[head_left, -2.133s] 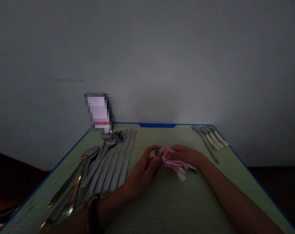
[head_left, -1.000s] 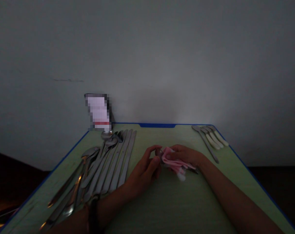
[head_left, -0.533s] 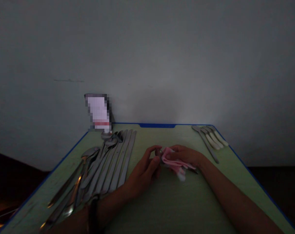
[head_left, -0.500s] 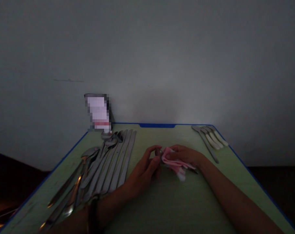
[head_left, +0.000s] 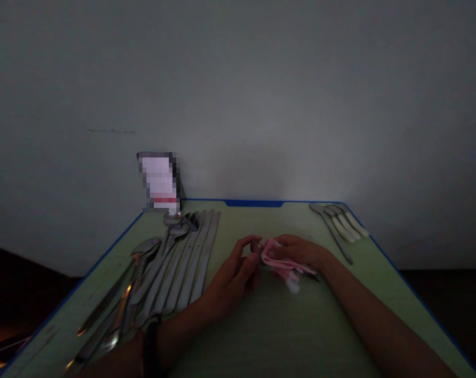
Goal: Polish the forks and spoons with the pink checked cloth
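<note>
My left hand [head_left: 232, 275] pinches the rounded metal end of a piece of cutlery [head_left: 255, 245] between thumb and fingers. Its kind cannot be made out, since the hand and cloth hide most of it. Closed around a pink and white cloth [head_left: 287, 262], my right hand [head_left: 300, 249] presses it against the same piece of cutlery. A dark, narrow tip pokes out from under the cloth on the right. Both hands are close together over the middle of the green table [head_left: 253, 336].
Left of my hands lie several knives [head_left: 182, 268] and spoons [head_left: 145, 245], partly overlapping. At the back right are several forks [head_left: 332, 226], some with white handles. A blurred-out phone [head_left: 159, 178] leans against the wall [head_left: 238, 105] behind the table.
Almost nothing differs. Both hands keep the same hold on the cutlery and cloth, and the view has shifted very slightly.
</note>
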A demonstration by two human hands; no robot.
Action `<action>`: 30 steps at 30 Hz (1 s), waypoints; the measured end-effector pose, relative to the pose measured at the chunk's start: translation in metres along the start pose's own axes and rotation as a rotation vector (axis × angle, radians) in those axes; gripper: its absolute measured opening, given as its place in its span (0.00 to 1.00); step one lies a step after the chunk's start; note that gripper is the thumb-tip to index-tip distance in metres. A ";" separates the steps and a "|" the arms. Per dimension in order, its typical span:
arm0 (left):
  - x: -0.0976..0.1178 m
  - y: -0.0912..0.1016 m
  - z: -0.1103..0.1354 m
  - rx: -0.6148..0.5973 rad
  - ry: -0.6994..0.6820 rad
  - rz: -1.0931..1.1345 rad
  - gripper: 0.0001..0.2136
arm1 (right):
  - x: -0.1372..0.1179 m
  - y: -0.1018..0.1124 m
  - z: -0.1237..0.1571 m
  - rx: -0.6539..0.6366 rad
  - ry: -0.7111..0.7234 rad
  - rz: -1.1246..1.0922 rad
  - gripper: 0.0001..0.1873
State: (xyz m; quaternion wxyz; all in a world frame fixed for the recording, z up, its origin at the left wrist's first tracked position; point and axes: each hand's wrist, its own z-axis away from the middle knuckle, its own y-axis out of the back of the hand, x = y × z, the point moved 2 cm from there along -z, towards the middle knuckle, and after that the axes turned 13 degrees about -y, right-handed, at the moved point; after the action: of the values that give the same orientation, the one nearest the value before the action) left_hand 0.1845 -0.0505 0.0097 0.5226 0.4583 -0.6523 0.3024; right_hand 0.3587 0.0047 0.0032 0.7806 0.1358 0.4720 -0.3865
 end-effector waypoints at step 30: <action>-0.002 0.000 0.000 -0.006 -0.002 0.011 0.18 | 0.000 -0.001 0.001 -0.002 -0.007 0.063 0.20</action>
State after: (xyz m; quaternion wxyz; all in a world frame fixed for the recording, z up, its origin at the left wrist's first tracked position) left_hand 0.1844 -0.0497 0.0081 0.5217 0.4535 -0.6562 0.3026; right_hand 0.3584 0.0035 0.0043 0.7942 0.1485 0.4651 -0.3617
